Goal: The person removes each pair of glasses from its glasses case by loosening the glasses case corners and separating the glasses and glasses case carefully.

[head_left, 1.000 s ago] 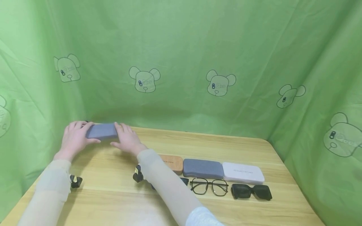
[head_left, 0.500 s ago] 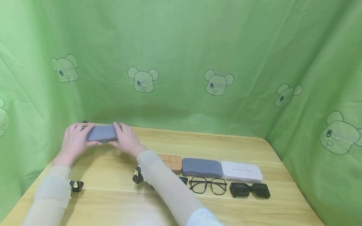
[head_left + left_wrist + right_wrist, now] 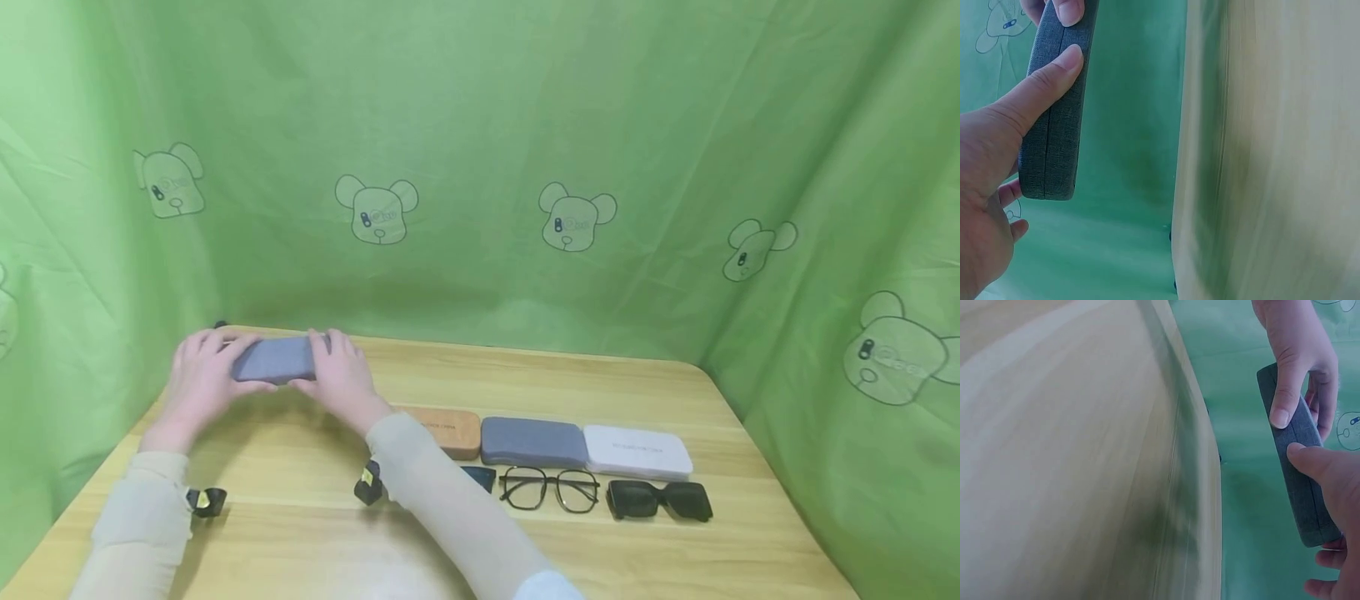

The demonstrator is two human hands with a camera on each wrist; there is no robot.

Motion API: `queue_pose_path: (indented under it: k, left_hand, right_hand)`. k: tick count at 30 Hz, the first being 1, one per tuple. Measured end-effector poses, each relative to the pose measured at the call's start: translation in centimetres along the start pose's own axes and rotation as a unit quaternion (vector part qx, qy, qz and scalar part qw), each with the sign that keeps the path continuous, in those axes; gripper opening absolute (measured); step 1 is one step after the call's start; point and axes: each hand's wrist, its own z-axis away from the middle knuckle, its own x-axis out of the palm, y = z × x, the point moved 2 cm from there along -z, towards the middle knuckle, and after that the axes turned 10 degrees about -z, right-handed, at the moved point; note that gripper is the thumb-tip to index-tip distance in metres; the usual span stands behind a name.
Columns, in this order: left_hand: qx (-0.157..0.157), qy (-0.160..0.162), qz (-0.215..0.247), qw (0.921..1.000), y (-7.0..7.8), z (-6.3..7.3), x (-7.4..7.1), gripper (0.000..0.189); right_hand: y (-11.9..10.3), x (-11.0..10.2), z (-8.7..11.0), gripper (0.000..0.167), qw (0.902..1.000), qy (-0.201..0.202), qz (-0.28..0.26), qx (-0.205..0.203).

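A grey-blue glasses case [image 3: 276,360] is held up over the far left part of the table, between both hands. My left hand [image 3: 201,375] grips its left end, with the thumb along the near edge. On the other end my right hand [image 3: 341,367] has its fingers over the top and its thumb on the near edge. The left wrist view shows the case's [image 3: 1054,137] seam closed, with the left thumb pressed beside it. In the right wrist view both thumbs rest on the seamed side of the case [image 3: 1300,469], above the table's edge.
A brown case [image 3: 456,433], a second grey-blue case [image 3: 534,442] and a white case [image 3: 637,452] lie in a row. Before them are dark glasses [image 3: 480,477] partly behind the right arm, black-framed glasses [image 3: 551,489] and black sunglasses [image 3: 660,500]. Green curtain [image 3: 465,283] surrounds the table [image 3: 600,383].
Both hands have brought the held case slightly nearer and to the right, and its tilt has shifted a little. The head view has turned slightly. The row of cases and glasses stays put.
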Motion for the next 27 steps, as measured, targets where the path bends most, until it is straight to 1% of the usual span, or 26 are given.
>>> queue_pose_path:
  k: [3,5,9,13,16,20,27]
  left_hand:
    - [0.011,0.005,0.003,0.9999,0.2,0.1,0.0,0.080]
    - [0.018,0.004,0.004,0.9998,0.3,0.3,0.2,0.080]
    - [0.041,0.019,0.004,0.9990,0.6,0.6,0.4,0.079]
    - [0.060,0.035,0.005,0.9975,0.9,0.8,0.5,0.081]
    - [0.065,0.037,0.012,0.9971,1.1,1.0,0.7,0.081]
    - [0.058,0.025,0.030,0.9975,1.3,1.3,0.8,0.082]
    - [0.021,-0.016,0.044,0.9987,1.3,1.7,0.8,0.090]
  right_hand:
    - [0.0,-0.2,0.6,0.083,0.9999,0.007,0.010,-0.002]
    - [0.1,-0.3,1.0,0.080,0.9999,0.005,0.013,0.000]
    - [0.4,-0.4,1.5,0.077,0.9999,0.002,0.013,0.002]
    - [0.5,-0.6,2.0,0.077,0.9998,0.010,0.016,0.000]
    - [0.5,-0.8,2.4,0.078,0.9997,0.021,0.015,-0.003]
    - [0.5,-1.1,2.9,0.077,0.9996,0.027,0.005,-0.001]
    - [0.5,-1.6,3.9,0.081,0.9995,0.015,-0.019,0.022]
